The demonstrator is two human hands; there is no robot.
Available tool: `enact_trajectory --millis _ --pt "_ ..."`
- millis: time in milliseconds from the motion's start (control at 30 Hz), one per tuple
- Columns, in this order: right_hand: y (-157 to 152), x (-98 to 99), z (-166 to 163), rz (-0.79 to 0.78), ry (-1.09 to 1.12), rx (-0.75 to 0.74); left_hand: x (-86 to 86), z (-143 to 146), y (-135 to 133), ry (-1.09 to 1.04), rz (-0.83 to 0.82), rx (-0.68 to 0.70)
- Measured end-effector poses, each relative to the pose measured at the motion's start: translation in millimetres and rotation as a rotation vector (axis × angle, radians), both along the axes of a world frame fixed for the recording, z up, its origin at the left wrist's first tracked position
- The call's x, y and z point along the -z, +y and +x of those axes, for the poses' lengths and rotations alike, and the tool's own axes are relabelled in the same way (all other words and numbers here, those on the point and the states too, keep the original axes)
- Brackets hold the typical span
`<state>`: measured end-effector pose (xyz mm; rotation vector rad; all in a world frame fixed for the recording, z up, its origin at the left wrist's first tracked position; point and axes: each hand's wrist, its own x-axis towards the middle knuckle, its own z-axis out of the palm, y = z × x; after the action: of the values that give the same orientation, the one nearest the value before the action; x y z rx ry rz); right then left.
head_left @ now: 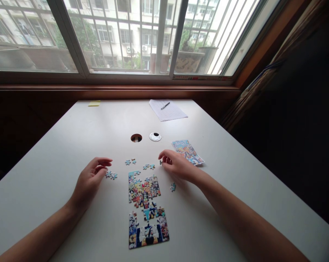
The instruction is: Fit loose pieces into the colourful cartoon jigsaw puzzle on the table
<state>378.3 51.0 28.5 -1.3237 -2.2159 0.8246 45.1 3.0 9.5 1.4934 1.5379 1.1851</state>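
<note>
A partly joined jigsaw puzzle [145, 189] lies flat on the white table in front of me, with gaps between its upper and lower sections [149, 234]. My right hand [177, 164] pinches a small puzzle piece [161, 162] above the puzzle's upper right. Closer to me, below that hand, lies one loose blue piece [172, 187]. My left hand [92, 175] is over the table to the left, fingers curved and apart, holding nothing I can see. Several loose pieces [112, 175] lie beside its thumb. More loose pieces sit above the puzzle [130, 161].
A colourful reference picture sheet [190, 151] lies beyond my right hand. Farther back are a white paper [164, 111] with a pen [165, 106], yellow sticky notes [94, 103], a round table hole [136, 138] and its metal cover [155, 137]. A barred window stands behind the table.
</note>
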Motion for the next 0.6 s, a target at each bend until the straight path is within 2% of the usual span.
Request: enact_trajectory --millis 200,600 --pt "1 -2.0 1 0.072 -0.081 0.001 -0.9 0 -1 0.001 0.005 -0.006" --pt "-2 -17.9 6 -0.038 -0.162 -0.087 -1.1 1 0 0.017 0.011 -0.010"
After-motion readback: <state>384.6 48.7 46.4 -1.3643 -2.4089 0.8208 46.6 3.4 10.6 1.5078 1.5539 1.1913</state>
